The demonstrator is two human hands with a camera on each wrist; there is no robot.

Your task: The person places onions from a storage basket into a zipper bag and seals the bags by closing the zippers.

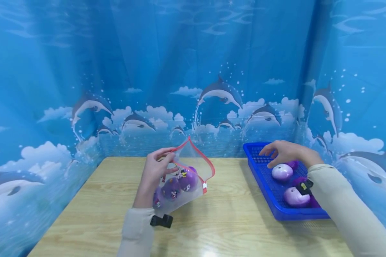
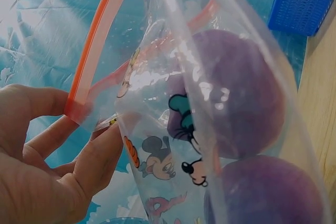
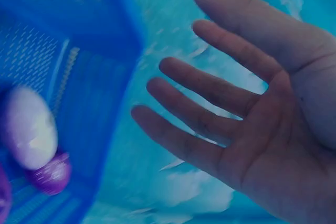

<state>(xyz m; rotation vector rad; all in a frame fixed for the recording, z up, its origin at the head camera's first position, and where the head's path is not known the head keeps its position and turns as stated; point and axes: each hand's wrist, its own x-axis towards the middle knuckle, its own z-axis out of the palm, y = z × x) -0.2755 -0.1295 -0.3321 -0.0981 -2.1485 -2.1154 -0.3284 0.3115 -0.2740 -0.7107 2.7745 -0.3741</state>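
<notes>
Dolphin-print curtain (image 1: 218, 96) spans L to R in bkgd, behind the blue basket (image 1: 302, 215). Well L of the basket, over the pale wood table (image 1: 231, 228), is your L sleeve (image 1: 136, 228), w/ a blk unit (image 1: 161, 221) at the wrist. Your L hand (image 1: 157, 167) pinches a clear bag (image 1: 196, 160) near its mouth, on the side away from the basket. Bag is L of the basket & apart from it, mouth spread wide; can't tell if its base touches the table. Several purple balls (image 1: 170, 188) sit inside, lower part; cartoon prints show on the film in the L wrist view. Red zip strip (image 1: 209, 164) loops round the mouth, w/ a white slider (image 1: 204, 185) at the corner nearest the basket.

In the basket, R end of table: white-&-purple balls, one mid-basket (image 1: 282, 172), one nr its front end (image 1: 294, 198), plus a magenta ball (image 3: 51, 174) touching a pale one in the R wrist view. Your R hand (image 1: 284, 153) is above the basket's far half, released: fingers spread, holding nothing. Your R sleeve (image 1: 350, 210) passes over the basket's R side.
</notes>
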